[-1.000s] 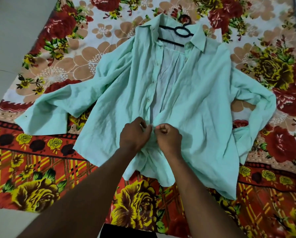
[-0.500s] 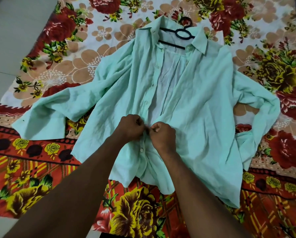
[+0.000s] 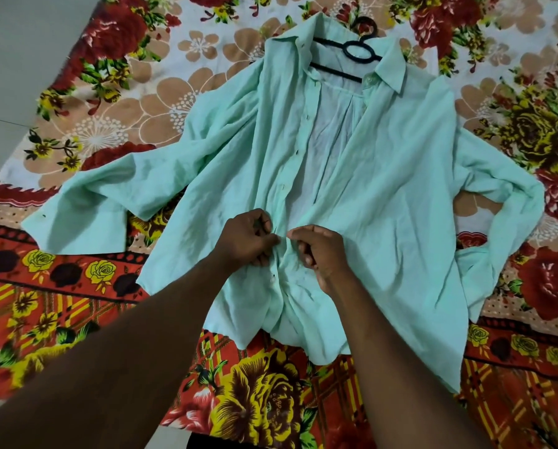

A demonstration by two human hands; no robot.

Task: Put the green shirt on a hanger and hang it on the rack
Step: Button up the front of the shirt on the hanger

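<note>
Currently your left hand (image 3: 248, 241) and right hand (image 3: 319, 251) meet at front opening of green shirt (image 3: 384, 205), fingers curled, each pinching one front edge. Shirt lies spread mid floral bedsheet (image 3: 174, 92), collar toward far edge, black hanger (image 3: 355, 51) inside collar.

left hand (image 3: 245, 239), right hand (image 3: 319, 251) | pinch green shirt (image 3: 384, 196) placket, seemingly buttoning | hanger (image 3: 352, 55) inside collar

1. Left hand (image 3: 243, 243): bare skin, short nails.
2. Right hand (image 3: 323, 254): bare, one short nail shows.
3. Left forearm (image 3: 125, 351): bare to frame edge.
4. Right forearm (image 3: 400, 367): bare to frame edge.
5. Dark patch (image 3: 213, 443) at bottom edge between the arms, maybe clothing, can't tell.
</note>
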